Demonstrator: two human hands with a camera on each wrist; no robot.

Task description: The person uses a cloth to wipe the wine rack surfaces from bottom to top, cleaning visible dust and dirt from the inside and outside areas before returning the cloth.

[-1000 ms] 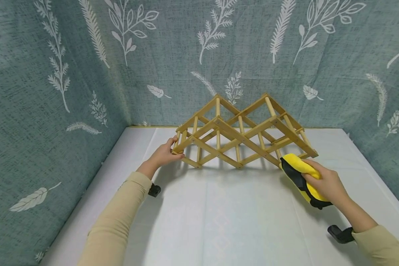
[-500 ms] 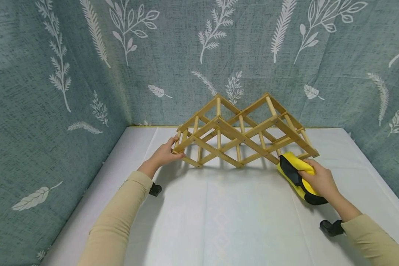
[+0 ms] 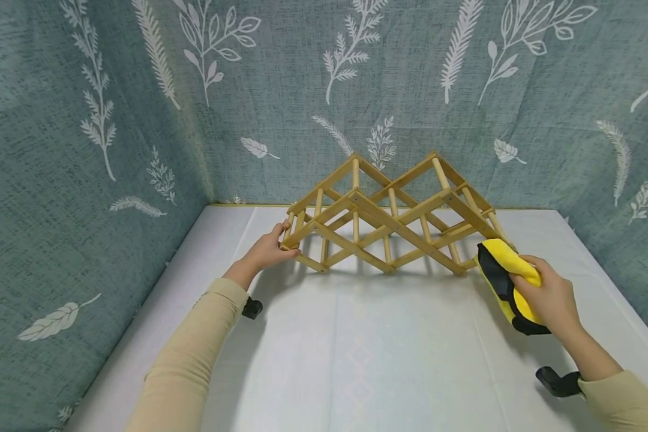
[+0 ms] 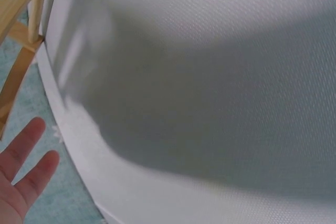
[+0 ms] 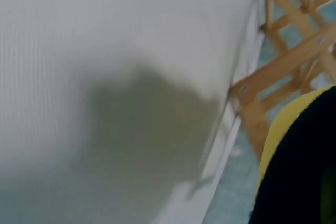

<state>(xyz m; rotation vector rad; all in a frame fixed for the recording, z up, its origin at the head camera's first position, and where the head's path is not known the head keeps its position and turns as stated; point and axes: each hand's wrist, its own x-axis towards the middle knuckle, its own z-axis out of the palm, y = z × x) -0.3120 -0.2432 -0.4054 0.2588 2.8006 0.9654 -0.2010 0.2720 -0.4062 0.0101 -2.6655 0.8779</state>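
A wooden lattice rack (image 3: 395,227) with zigzag slats and round rods stands on the white table near the back wall. At its left end my left hand (image 3: 263,252) grips the end rod and slat, thumb in front. Two of its fingers (image 4: 22,148) show in the left wrist view, beside the rack's slats (image 4: 16,6). My right hand (image 3: 552,295) holds a bunched yellow cloth (image 3: 510,258) with black edging, thumb pressed into it. The cloth overlaps the rack's lower right corner in the head view. In the right wrist view, its black side (image 5: 302,177) covers part of the lattice.
The white table surface (image 3: 399,348) spreads out in front of the rack. Teal fabric (image 3: 297,72) printed with white leaves hangs behind and at both sides. Black wrist mounts (image 3: 558,383) stick out from under both wrists.
My right hand and the cloth shifted slightly left, then back right and outward along the rack's right end, uncovering a lower slat end. The left hand and rack stayed in place.
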